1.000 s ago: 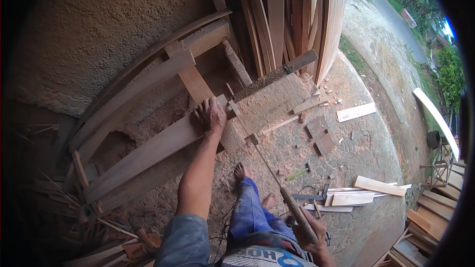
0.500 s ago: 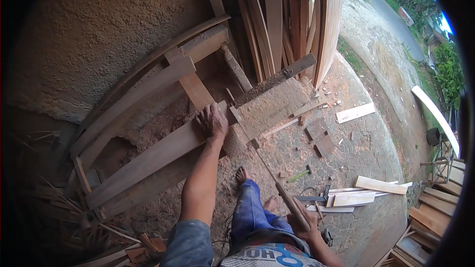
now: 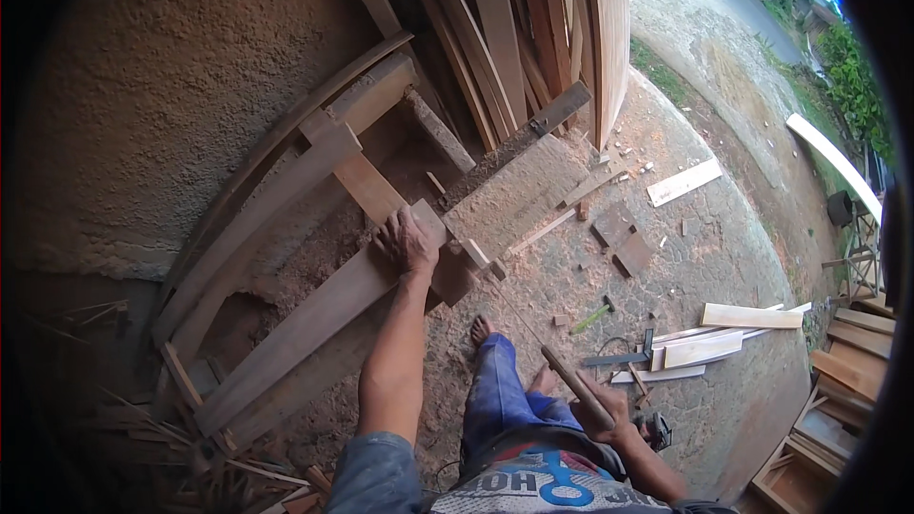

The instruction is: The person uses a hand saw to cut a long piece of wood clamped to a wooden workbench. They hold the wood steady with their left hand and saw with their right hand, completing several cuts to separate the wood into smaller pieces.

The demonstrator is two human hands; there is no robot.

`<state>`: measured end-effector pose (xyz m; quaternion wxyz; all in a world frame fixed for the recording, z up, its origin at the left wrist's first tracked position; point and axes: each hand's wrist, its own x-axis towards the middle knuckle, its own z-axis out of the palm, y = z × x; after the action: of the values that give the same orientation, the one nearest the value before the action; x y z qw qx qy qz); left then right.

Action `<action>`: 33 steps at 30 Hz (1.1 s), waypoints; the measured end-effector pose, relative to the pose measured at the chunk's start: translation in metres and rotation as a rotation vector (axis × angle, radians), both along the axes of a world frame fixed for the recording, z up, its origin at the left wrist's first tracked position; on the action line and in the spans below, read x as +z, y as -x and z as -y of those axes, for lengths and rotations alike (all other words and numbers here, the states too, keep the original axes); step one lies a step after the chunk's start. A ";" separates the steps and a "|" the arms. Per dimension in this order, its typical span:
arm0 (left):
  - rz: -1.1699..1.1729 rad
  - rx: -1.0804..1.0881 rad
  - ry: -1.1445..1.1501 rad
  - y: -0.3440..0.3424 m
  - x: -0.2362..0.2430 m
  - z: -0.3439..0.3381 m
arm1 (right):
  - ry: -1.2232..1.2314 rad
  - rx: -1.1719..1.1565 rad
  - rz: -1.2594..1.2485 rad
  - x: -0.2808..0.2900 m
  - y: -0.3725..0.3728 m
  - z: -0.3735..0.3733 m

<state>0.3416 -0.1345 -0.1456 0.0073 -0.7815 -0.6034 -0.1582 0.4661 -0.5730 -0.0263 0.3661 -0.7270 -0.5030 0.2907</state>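
Pressed onto a long wooden plank (image 3: 314,338) near its right end, my left hand (image 3: 407,240) has its fingers curled over the far edge. The plank lies slantwise on a wooden frame. My right hand (image 3: 602,409), down by my right hip, is closed round the thick wooden near part of a saw (image 3: 571,379). A thin line runs from that grip up toward the plank's end, to two small pale wooden pieces (image 3: 476,253). Whether the saw touches the plank I cannot make out. A crosspiece (image 3: 367,186) meets the plank beyond my left hand.
A sawdust-covered timber block (image 3: 524,186) stands beyond the plank's end. Long boards (image 3: 600,38) lean on the wall. On the floor lie a green-handled hammer (image 3: 592,318), a try square (image 3: 619,359), offcuts (image 3: 705,350) and a flat pale piece (image 3: 684,182). Scraps pile up lower left.
My view has shifted slightly. The saw's far end has come nearer to me and away from the plank's end, while my left hand stays on the plank.
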 end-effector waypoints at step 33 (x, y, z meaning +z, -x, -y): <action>1.926 1.331 -0.298 0.485 -0.065 0.116 | -0.157 -0.344 -0.503 -0.020 -0.007 -0.113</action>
<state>-0.1433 -0.2510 -0.2109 -0.2789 0.1371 -0.6242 -0.7168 0.4732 -0.4599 -0.0462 0.5779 -0.6761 -0.2872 0.3556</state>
